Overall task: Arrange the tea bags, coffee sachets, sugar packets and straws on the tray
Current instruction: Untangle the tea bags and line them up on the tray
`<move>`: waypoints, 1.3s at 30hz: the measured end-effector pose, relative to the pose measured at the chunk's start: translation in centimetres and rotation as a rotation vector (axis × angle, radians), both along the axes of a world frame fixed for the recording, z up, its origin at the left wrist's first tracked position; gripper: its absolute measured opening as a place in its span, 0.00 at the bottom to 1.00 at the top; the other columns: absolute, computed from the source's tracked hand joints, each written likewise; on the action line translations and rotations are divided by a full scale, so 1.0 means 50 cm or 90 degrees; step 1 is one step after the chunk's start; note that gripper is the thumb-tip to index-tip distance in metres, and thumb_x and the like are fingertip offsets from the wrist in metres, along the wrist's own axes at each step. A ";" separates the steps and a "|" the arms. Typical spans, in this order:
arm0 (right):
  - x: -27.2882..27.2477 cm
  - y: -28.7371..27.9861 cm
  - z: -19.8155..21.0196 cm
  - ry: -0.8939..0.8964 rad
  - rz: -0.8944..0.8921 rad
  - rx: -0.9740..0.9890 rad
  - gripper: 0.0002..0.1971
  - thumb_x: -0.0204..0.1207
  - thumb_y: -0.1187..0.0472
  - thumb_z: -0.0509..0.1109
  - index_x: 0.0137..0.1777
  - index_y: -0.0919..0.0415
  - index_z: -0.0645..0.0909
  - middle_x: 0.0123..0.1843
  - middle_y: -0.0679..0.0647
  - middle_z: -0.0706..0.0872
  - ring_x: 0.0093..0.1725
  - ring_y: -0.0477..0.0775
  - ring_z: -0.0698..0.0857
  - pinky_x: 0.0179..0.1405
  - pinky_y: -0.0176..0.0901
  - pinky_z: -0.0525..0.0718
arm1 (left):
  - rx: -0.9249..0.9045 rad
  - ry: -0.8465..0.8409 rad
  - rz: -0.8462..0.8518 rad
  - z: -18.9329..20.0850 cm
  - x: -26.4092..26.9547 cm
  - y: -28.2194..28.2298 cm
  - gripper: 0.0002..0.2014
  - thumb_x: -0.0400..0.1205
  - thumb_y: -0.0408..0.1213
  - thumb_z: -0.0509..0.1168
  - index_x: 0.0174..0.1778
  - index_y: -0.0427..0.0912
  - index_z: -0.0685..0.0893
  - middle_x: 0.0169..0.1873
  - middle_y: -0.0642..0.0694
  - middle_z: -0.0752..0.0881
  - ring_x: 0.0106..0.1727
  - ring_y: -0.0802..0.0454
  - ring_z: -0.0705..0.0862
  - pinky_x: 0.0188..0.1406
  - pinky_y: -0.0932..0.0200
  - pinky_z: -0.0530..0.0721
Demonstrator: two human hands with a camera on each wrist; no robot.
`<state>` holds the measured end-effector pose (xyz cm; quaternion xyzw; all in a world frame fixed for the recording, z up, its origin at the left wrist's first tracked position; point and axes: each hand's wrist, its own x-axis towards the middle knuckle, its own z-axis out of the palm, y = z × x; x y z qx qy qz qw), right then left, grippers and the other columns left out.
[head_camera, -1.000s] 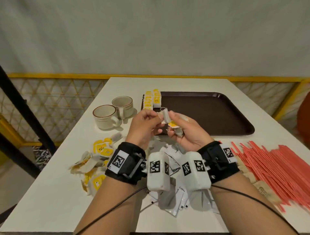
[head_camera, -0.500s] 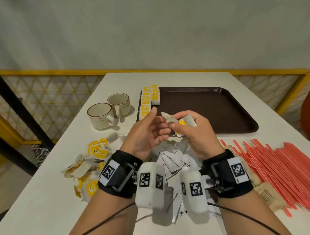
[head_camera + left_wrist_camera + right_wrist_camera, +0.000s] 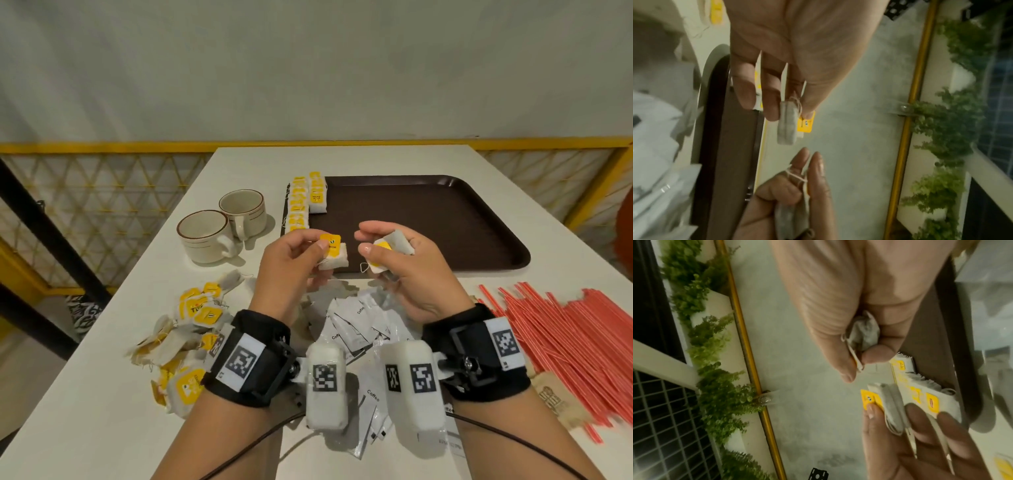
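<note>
**Each hand holds a tea bag above the near edge of the tray**

In the head view the left hand (image 3: pixel 291 260) pinches one tea bag (image 3: pixel 334 255) between the thumb and the fingers, with its yellow tag turned up. The right hand (image 3: pixel 407 270) has its fingers curled round a second tea bag (image 3: pixel 394 241), also with a yellow tag. The two hands are near each other but apart, over the near rim of the brown tray (image 3: pixel 445 222).

The head view alone shows the layout of the table. A short row of tea bags (image 3: pixel 303 202) lies along the left edge of the tray. A loose pile of tea bags (image 3: pixel 191 329) is on the table at the left, white coffee sachets (image 3: pixel 356 322) lie under the wrists, and red straws (image 3: pixel 565 329) lie at the right, with brown sugar packets (image 3: pixel 551 397) partly under them. Two cups (image 3: pixel 222 226) stand left of the tray.

The left wrist view shows what the head view hides: the bag seen from its thin edge, and a string wrapped over the fingers of the right hand. The right wrist view shows that the right thumb (image 3: pixel 846 363) presses the crumpled bag against the curled fingers.
</note>
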<state>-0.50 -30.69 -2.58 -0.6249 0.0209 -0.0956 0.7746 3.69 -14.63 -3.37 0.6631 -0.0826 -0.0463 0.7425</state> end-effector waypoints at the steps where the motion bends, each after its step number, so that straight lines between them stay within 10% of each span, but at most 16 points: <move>1: 0.000 0.001 0.000 0.006 0.008 0.016 0.13 0.73 0.72 0.73 0.54 0.58 0.86 0.50 0.51 0.91 0.40 0.42 0.87 0.34 0.32 0.82 | 0.006 -0.009 0.002 -0.001 0.000 -0.001 0.08 0.82 0.32 0.66 0.42 0.49 0.87 0.37 0.48 0.89 0.35 0.50 0.88 0.35 0.55 0.85; 7: 0.000 0.006 -0.006 0.024 0.044 -0.029 0.13 0.73 0.71 0.73 0.55 0.58 0.86 0.48 0.50 0.91 0.43 0.44 0.86 0.41 0.36 0.84 | 0.023 -0.113 0.004 0.005 -0.001 0.003 0.06 0.81 0.30 0.67 0.44 0.45 0.88 0.41 0.48 0.88 0.42 0.60 0.85 0.43 0.68 0.80; 10: -0.002 0.009 -0.011 0.009 0.069 -0.070 0.14 0.71 0.70 0.75 0.54 0.55 0.87 0.44 0.50 0.90 0.43 0.49 0.86 0.45 0.42 0.84 | 0.012 -0.117 -0.016 0.001 0.002 0.005 0.05 0.81 0.31 0.67 0.47 0.42 0.88 0.45 0.40 0.89 0.45 0.47 0.87 0.45 0.55 0.85; 17: -0.002 0.014 -0.012 -0.053 0.056 -0.152 0.25 0.71 0.70 0.76 0.65 0.46 0.83 0.43 0.50 0.87 0.43 0.46 0.84 0.47 0.39 0.85 | -0.049 -0.047 -0.017 -0.006 0.005 -0.001 0.07 0.78 0.27 0.69 0.49 0.40 0.83 0.31 0.43 0.85 0.29 0.55 0.83 0.30 0.64 0.81; 21: -0.001 0.018 -0.017 -0.073 0.026 -0.184 0.15 0.73 0.70 0.75 0.55 0.52 0.89 0.46 0.63 0.87 0.46 0.54 0.85 0.49 0.52 0.86 | -0.054 -0.055 0.016 -0.010 0.008 -0.005 0.05 0.78 0.29 0.71 0.42 0.43 0.82 0.35 0.45 0.84 0.37 0.53 0.83 0.36 0.61 0.81; 27: 0.004 0.013 -0.023 -0.064 -0.094 -0.183 0.02 0.74 0.65 0.76 0.43 0.58 0.87 0.38 0.50 0.87 0.35 0.44 0.81 0.30 0.35 0.80 | 0.055 -0.089 -0.098 0.009 -0.007 0.005 0.10 0.83 0.33 0.65 0.38 0.40 0.89 0.30 0.52 0.86 0.29 0.64 0.80 0.31 0.72 0.75; 35: 0.006 0.025 -0.032 -0.060 -0.012 -0.193 0.02 0.75 0.64 0.75 0.44 0.62 0.87 0.44 0.71 0.86 0.41 0.57 0.81 0.41 0.50 0.81 | 0.084 -0.052 -0.061 -0.004 -0.002 -0.012 0.09 0.82 0.41 0.66 0.37 0.43 0.85 0.33 0.48 0.86 0.30 0.65 0.82 0.31 0.73 0.76; 39: 0.004 0.032 -0.031 -0.027 0.039 -0.150 0.02 0.77 0.66 0.72 0.45 0.63 0.86 0.40 0.63 0.87 0.41 0.52 0.83 0.38 0.40 0.82 | 0.069 -0.032 -0.072 -0.007 -0.003 -0.015 0.08 0.83 0.37 0.64 0.38 0.41 0.83 0.31 0.48 0.84 0.30 0.62 0.83 0.30 0.68 0.78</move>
